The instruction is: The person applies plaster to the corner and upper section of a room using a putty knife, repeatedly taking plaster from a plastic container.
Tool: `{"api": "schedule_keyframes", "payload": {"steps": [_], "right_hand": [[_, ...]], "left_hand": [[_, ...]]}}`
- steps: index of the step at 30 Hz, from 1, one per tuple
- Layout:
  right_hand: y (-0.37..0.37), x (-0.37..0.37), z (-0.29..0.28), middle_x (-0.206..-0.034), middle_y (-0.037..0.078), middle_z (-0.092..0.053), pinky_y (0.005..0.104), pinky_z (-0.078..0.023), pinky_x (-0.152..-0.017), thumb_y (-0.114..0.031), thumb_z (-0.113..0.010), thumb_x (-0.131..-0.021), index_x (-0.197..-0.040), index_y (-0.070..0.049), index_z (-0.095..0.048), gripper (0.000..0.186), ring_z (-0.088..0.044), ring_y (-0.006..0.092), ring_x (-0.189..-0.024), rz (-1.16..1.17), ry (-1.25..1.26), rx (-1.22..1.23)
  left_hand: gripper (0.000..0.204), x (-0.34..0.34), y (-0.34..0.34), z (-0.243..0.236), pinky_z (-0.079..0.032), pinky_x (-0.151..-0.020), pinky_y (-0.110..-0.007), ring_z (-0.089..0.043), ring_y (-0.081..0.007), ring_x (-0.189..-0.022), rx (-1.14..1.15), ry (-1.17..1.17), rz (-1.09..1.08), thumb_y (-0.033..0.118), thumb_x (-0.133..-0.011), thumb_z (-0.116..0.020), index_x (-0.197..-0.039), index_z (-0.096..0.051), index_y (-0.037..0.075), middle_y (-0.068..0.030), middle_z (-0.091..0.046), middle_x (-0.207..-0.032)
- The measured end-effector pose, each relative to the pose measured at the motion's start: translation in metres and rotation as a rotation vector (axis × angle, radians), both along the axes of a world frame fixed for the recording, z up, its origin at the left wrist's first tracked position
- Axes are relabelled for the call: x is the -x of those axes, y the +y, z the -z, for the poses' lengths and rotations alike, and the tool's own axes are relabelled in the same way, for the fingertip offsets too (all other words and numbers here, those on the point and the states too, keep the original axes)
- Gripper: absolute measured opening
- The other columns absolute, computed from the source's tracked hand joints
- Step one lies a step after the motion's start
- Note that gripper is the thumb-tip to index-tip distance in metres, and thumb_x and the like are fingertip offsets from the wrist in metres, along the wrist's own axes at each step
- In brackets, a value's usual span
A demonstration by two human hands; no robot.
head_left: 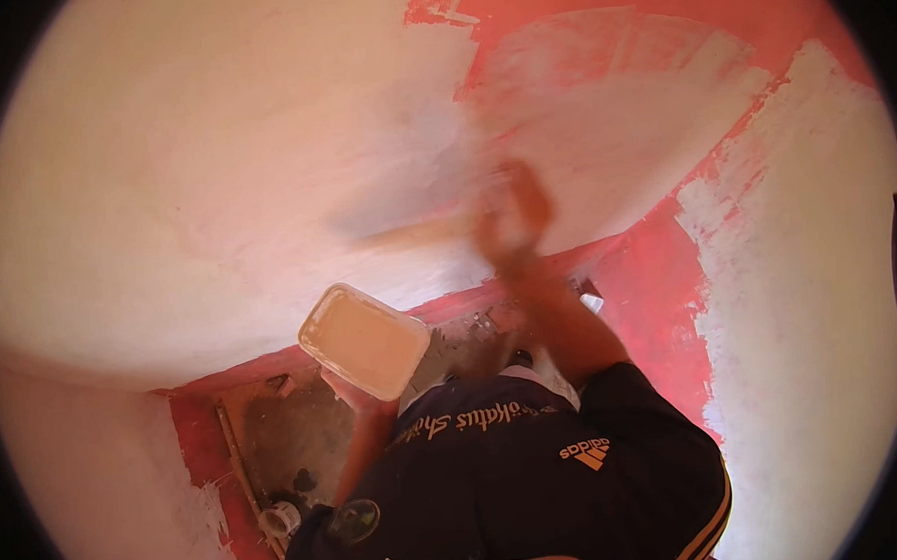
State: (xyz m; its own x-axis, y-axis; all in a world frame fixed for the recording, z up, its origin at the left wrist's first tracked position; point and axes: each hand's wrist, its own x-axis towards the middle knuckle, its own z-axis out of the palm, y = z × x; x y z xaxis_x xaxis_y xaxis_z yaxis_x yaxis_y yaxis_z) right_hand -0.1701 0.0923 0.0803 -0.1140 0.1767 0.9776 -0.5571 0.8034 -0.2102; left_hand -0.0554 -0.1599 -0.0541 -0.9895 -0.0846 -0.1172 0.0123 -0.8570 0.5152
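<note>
Cream-white plaster covers most of the wall point(184, 171), filling the upper left and centre of the frame; bare red patches remain at upper right and in a band running down the right side. Second white-coated stretch at far right. Dark shirt point(507, 478) of the person fills lower centre. Patch of grey floor point(295, 437) at lower left, littered, with a small roll of tape point(282, 518) near its bottom edge.

Rectangular tub point(364, 341), pale, filled with cream-coloured compound, sits at centre-left of frame, tilted, propped from beneath by the left hand point(348, 389); fingers curl under its lower edge, grip mostly hidden.

Right hand point(514, 222) raised at centre frame, badly motion-blurred, closed round a handle; long flat tool point(411, 234) extends left from it against the wall, also smeared by blur. Exact finger wrap cannot be told.
</note>
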Motion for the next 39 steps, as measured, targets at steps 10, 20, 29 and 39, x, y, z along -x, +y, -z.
{"api": "schedule_keyframes", "payload": {"steps": [10,20,29,39], "right_hand": [[-0.059,-0.003,-0.016,-0.081,0.011,-0.065,0.0345,-0.051,-0.056,0.004,-0.061,-0.075,-0.09,-0.002,-0.066,0.017,-0.063,0.0257,-0.066,-0.068,-0.221,-0.257],[0.275,-0.018,-0.118,-0.079,0.011,-0.07,0.0346,-0.05,-0.063,-0.03,-0.059,-0.095,-0.089,0.001,-0.071,0.035,-0.063,0.0199,-0.067,0.593,-0.087,0.602],[-0.016,-0.009,-0.037,-0.086,0.014,-0.067,0.0371,-0.053,-0.07,0.002,-0.063,-0.08,-0.089,0.001,-0.066,0.009,-0.064,0.0285,-0.075,-0.058,-0.093,-0.015],[0.344,-0.02,-0.157,-0.089,0.013,-0.073,0.0342,-0.049,-0.062,-0.027,-0.054,-0.1,-0.112,-0.003,-0.072,0.033,-0.062,0.0206,-0.068,0.659,-0.099,0.666]], "left_hand": [[0.05,0.001,0.004,0.002,-0.056,-0.09,-0.044,-0.063,-0.0268,-0.111,0.036,0.053,0.041,0.043,-0.102,-0.04,-0.136,-0.05,0.007,-0.0083,-0.06,-0.125],[0.048,0.001,-0.003,0.016,-0.056,-0.085,-0.04,-0.064,-0.026,-0.105,0.002,0.088,0.034,0.041,-0.103,-0.034,-0.128,-0.054,0.006,-0.0072,-0.062,-0.12],[0.044,-0.009,0.006,-0.012,-0.057,-0.081,-0.042,-0.062,-0.0226,-0.105,0.001,0.007,0.046,0.043,-0.102,-0.041,-0.127,-0.055,0.009,-0.0047,-0.061,-0.116],[0.043,-0.018,0.023,-0.035,-0.054,-0.086,-0.04,-0.062,-0.022,-0.103,0.019,0.122,0.053,0.044,-0.102,-0.042,-0.124,-0.056,0.01,-0.0046,-0.062,-0.111]]}}
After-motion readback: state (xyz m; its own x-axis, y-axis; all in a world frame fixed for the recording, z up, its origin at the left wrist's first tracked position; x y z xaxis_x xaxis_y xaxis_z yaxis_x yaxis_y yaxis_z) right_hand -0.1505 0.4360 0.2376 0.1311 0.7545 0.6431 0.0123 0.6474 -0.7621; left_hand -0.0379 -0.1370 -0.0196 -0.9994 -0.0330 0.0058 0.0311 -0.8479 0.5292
